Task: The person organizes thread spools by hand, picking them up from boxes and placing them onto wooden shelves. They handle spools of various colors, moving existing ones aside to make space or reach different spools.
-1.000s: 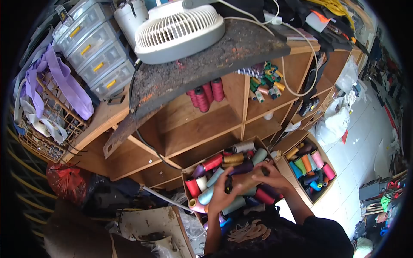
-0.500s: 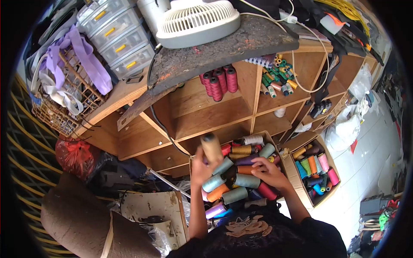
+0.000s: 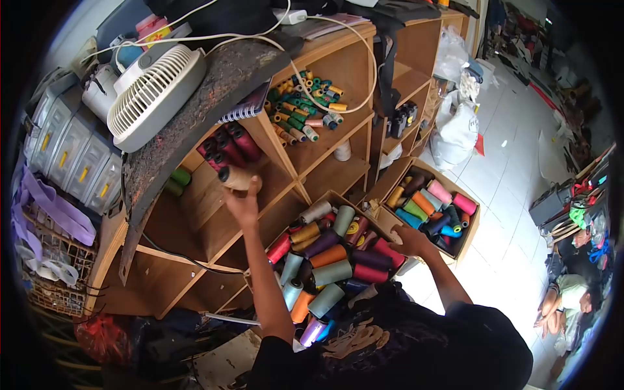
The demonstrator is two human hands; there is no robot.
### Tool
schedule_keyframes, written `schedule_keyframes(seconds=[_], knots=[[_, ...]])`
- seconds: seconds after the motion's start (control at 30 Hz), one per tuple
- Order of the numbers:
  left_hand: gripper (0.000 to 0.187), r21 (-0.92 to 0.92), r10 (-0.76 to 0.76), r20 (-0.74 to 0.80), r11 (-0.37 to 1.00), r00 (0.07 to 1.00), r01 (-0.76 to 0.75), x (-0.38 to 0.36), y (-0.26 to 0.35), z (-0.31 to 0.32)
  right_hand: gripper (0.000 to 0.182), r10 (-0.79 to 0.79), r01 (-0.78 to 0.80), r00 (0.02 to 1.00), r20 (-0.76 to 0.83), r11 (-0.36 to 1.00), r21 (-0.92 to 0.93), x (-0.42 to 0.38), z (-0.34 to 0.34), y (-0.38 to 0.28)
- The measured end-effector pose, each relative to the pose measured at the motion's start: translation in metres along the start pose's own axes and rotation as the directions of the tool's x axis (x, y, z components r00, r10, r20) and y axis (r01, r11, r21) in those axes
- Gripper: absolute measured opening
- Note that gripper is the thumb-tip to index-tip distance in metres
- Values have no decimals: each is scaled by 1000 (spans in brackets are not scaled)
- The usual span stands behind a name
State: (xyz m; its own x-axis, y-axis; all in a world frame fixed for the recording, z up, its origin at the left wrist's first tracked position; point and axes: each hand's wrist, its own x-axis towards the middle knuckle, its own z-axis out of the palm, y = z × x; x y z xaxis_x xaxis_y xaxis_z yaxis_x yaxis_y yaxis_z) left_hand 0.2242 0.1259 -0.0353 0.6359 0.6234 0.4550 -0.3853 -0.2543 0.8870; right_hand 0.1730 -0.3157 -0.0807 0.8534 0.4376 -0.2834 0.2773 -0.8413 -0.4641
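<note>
L hand (image 3: 242, 207) is clasping tan cone (image 3: 240, 179), matte, rounded, partly finger-hidden, above wooden shelf (image 3: 203, 211) nr its front edge, w/ maroon spools (image 3: 227, 149) nearby. R hand (image 3: 411, 243) is hovering, fingers released, nr cardboard box's (image 3: 359, 211) R edge; contact unclear.

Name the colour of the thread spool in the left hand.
Tan thread spool; clearest in the head view.

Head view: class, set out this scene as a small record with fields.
Left hand: holding a tan thread cone in front of wooden shelving
Right hand: open, holding nothing
Shelved cones: dark red, several
Small spools: green and yellow among them, piled in a compartment
Fan: white, tilted in view
</note>
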Motion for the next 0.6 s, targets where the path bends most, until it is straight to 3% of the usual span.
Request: schedule_keyframes(seconds=[0.03, 0.07, 0.17, 0.27, 0.3, 0.37, 0.5, 0.6], knots=[[61, -4, 9, -2, 1000, 1000, -9, -4, 7, 8, 54, 9, -9, 1000, -7, 1000, 14, -3, 3, 5], [60, 132, -11, -30, 991, 999, 15, -12, 14, 13, 52, 29, -29, 1000, 3, 999, 14, -4, 5, 9], [61, 243, 112, 24, 963, 993, -114, -9, -24, 5, 49, 122, -118, 992, -28, 986, 114, -9, 10, 18], [62, 270, 27, 35, 962, 999, -36, -6, -20, 1, 45, 111, -96, 976, -190, 992, 87, -2, 19, 37], [65, 191, 42, 84, 980, 996, -57, -6, -13, 3, 44, 125, -110, 961, -248, 991, 75, -3, 18, 43], [66, 245, 10, 105, 969, 994, -36, -8, -24, 0, 44, 187, -178, 940, -287, 982, 57, -3, 11, 52], [56, 336, 43, 207, 935, 977, -113, -15, -2, -2, 45, 330, -323, 919, -214, 944, 67, -4, 2, 67], [53, 198, -140, 267, 976, 953, 88, -24, -11, -25, 47, 379, -365, 899, -220, 925, 101, -9, 19, 94]])
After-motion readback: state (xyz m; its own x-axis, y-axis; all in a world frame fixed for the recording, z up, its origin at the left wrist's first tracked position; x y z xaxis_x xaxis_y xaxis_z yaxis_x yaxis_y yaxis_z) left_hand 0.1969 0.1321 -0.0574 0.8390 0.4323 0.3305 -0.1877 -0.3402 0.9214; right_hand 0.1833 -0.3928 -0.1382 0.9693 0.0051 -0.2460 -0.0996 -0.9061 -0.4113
